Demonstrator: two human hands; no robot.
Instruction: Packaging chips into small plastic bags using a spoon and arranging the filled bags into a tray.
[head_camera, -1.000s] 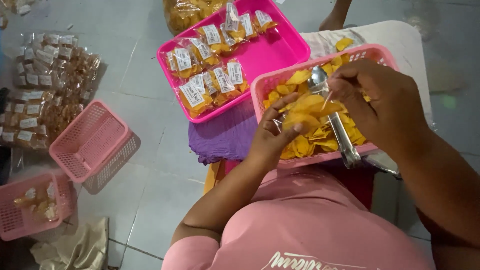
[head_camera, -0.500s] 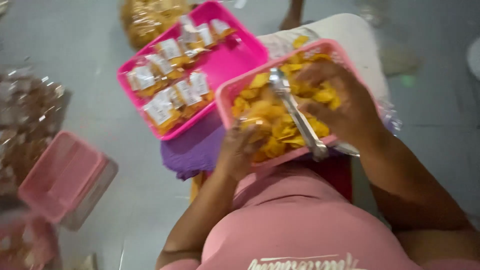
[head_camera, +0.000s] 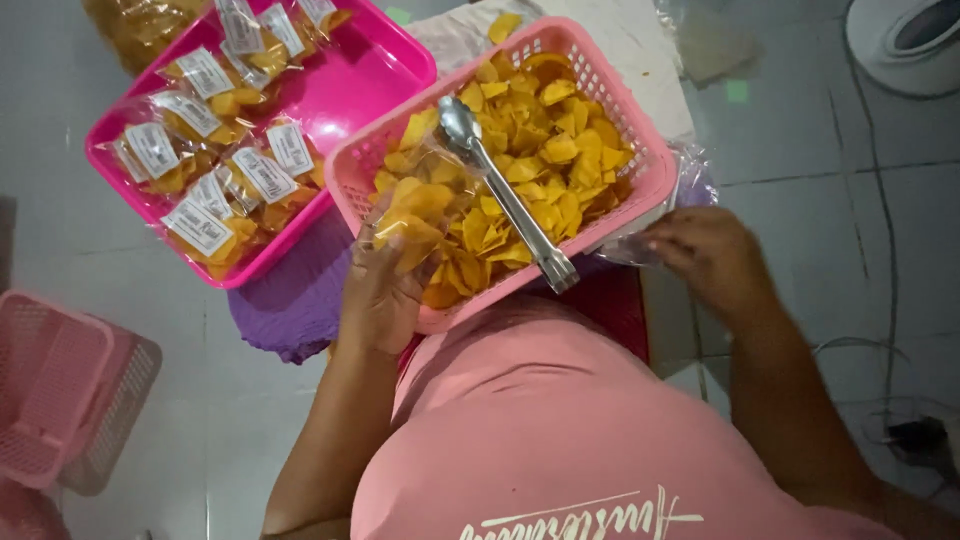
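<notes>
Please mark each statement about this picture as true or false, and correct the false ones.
1. The left hand holds a clear bag of yellow chips. True.
2. The metal tongs are in the right hand. False: they lie on the chips in the pink basket.
3. The magenta tray holds labelled chip packets. True.
4. The right hand is inside the basket. False: it is outside, beside the basket, at clear plastic.
</notes>
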